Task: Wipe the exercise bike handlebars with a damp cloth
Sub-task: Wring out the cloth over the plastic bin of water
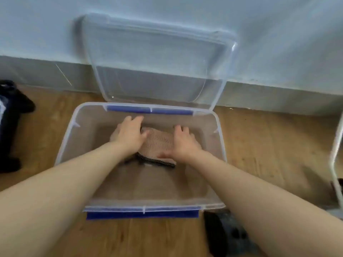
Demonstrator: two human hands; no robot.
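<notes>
**Both hands on the cloth in the bin**

The left hand [130,134] lies nearly flat, fingers spread, on the left end of the beige cloth [157,143]. The right hand [182,143] covers the right end, fingers bent; whether it grips is unclear. The cloth lies in the clear bin [66,138], its long axis running left to right.

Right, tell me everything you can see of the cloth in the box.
The cloth is pinkish beige with a nubbly, knitted-looking texture, bunched or folded into a compact pad. It lies flat on the bottom of the open clear plastic storage box, towards the far side. The left hand covers its left end and the right hand its right end; whether they grip it is unclear. A dark speckled strip runs along its near edge, possibly its trim. Dampness cannot be judged.
</notes>
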